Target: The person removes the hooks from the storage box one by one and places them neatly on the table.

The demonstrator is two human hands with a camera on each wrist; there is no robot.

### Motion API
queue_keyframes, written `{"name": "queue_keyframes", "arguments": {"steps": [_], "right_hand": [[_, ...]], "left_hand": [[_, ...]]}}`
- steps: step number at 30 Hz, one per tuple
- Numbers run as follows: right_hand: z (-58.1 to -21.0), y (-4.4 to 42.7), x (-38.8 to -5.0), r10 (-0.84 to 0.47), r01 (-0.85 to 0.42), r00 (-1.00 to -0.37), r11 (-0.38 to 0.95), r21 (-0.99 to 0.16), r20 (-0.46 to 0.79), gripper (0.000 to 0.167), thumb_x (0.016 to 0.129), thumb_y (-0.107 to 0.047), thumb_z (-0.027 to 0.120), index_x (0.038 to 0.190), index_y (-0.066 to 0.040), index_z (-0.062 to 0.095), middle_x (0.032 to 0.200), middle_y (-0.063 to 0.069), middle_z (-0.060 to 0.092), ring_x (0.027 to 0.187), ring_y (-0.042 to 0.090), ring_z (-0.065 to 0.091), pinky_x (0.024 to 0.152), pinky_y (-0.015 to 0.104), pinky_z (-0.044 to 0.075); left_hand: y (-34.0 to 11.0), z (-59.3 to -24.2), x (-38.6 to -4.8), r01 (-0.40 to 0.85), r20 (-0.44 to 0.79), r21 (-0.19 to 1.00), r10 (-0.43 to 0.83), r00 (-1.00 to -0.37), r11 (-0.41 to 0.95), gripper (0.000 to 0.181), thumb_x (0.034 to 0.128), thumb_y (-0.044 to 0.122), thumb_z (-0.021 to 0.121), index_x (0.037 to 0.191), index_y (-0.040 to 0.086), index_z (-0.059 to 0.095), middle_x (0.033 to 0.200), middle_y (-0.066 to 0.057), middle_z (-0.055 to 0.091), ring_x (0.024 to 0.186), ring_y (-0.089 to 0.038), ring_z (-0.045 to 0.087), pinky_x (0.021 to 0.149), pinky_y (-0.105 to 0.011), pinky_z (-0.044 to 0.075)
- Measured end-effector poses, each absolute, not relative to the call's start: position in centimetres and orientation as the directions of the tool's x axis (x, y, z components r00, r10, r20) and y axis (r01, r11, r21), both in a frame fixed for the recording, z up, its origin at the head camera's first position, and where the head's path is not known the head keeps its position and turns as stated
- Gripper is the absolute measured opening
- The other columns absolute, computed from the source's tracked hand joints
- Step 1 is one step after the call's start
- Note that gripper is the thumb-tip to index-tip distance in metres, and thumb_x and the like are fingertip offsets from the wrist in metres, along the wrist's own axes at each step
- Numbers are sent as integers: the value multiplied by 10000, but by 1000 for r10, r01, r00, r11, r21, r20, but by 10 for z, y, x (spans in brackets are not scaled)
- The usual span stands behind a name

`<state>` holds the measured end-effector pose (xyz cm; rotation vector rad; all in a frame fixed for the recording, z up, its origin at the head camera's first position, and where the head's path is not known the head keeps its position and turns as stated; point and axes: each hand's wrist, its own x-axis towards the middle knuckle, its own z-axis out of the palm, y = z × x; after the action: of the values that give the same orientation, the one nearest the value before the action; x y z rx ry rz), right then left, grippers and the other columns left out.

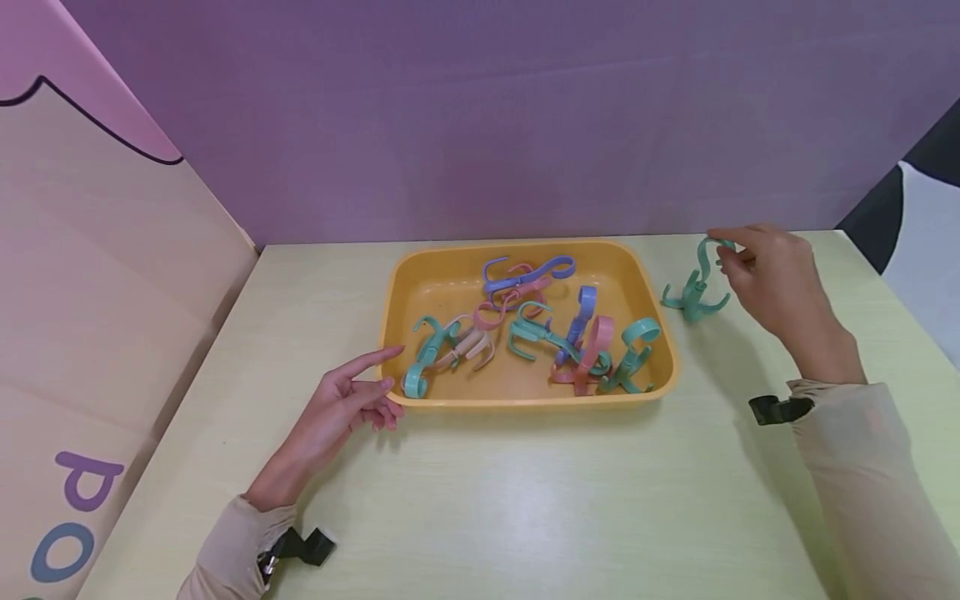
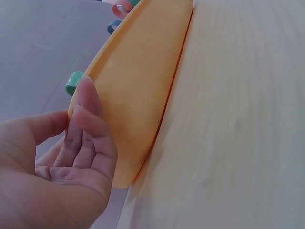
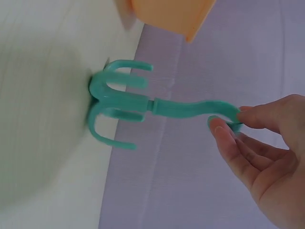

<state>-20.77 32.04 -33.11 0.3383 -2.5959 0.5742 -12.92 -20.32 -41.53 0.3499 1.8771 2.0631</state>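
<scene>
A green multi-prong hook (image 1: 693, 298) stands upright on the table right of the yellow tray (image 1: 525, 402), its prongs low and its curved top up. My right hand (image 1: 780, 287) pinches that curved top between thumb and fingers; the right wrist view shows the hook (image 3: 124, 99) and the hand (image 3: 271, 152) close up. At the tray's near left corner my left hand (image 1: 341, 412) holds the rim between thumb and fingers, seen also in the left wrist view on the tray wall (image 2: 138, 90). Inside the tray lie several hooks: green (image 1: 429, 350), blue (image 1: 581, 321), pink (image 1: 596, 346) and pale pink (image 1: 472, 343).
The pale table (image 1: 525, 492) carries the tray near its back edge. A purple cloth panel (image 1: 525, 117) rises behind it, and a light printed panel (image 1: 112, 292) stands along the left side.
</scene>
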Motion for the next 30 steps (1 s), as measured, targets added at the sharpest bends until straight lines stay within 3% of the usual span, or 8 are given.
{"name": "queue_keyframes", "arguments": {"steps": [12,30], "right_hand": [[-317,314,-198,-136,-328,-856,888,-321,499,227,954,-9,580,1141,36,701,1154,273,631,823,442,689,621,-27,253],[-288,284,-170,-221,-418,-807,869,-266,548,213,938,-12,617,1123,-10,722,1121,156,677,777,279,657,700,38,340]], "left_hand": [[-204,-415,-129,-76,-42,995,403,-914,-70,511,1027,146,564,1497,22,405,789,-81,743,670,-226,706,599,-264,532],[-202,-414,-134,-71,-39,995,410,-911,-63,515,1025,155,570,1496,27,408,788,-89,744,660,-230,698,589,-270,526]]}}
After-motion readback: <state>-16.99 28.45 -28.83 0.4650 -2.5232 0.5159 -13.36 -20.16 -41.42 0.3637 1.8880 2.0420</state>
